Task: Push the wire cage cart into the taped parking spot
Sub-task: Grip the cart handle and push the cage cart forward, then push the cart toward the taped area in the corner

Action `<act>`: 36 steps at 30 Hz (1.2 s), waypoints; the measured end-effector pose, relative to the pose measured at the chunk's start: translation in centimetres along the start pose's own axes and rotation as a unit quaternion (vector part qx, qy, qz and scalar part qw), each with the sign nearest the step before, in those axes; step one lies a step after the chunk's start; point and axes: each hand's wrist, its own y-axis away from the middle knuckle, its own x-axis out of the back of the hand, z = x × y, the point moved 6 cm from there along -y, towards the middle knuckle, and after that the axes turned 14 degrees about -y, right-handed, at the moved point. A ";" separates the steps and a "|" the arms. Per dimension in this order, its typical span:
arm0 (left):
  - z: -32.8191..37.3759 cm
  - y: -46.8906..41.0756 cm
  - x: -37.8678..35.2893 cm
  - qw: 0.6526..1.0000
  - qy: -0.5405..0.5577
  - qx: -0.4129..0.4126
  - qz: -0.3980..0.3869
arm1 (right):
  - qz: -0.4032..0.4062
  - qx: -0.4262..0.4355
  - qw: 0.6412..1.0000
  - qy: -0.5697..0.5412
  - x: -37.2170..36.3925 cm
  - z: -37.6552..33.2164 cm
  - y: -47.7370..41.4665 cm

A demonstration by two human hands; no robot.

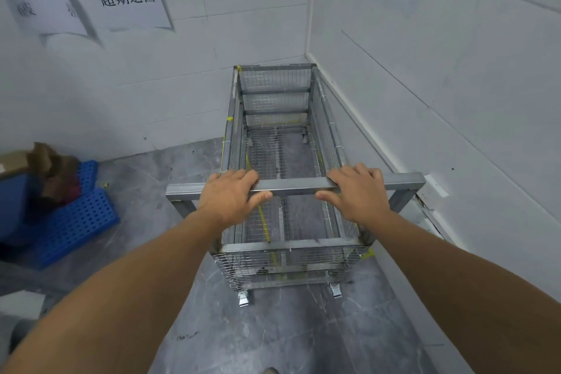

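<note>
- Galvanised grey steel tube and wire mesh make up the tall wire cage cart (274,161), which stands in the far right corner of the room, its far end near the back wall and its right side just beside the right-hand white wall (455,100).
- Both hands hold the square steel handle bar (293,187) at the near end: the left hand (230,194) and the right hand (353,191) each have a clenched grip around the bar, fingers over the top, thumbs underneath.
- Yellow floor tape (264,222) shows through the mesh, running near to far under the left part of the cart, with a short piece at the near right corner. I judge the cart is mostly inside the marked spot, nearly parked.
- Risk: a further hard push could knock the far end into the back wall, since little room seems left there.
- Risk: the right end of the handle bar sits very close to the right wall; any drift to the right could scrape it.
- Risk: the casters (243,297) could swivel and leave the cart skewed across the tape line.
- The cart's basket is empty; only the mesh floor shows inside.
- At the near left, blue perforated plastic crates (76,222) lie on the grey floor (273,343), with brown cardboard (45,161) on them.
</note>
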 end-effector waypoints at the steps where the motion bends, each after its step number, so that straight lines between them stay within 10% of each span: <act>1: -0.3 -0.6 -0.1 1.000 0.001 0.002 0.000 | 0.002 0.003 1.000 0.000 -0.1 0.1 -0.7; 36: -0.2 -8.3 -0.8 0.998 0.002 0.003 0.061 | -0.022 0.027 0.999 0.005 0.5 5.1 -7.8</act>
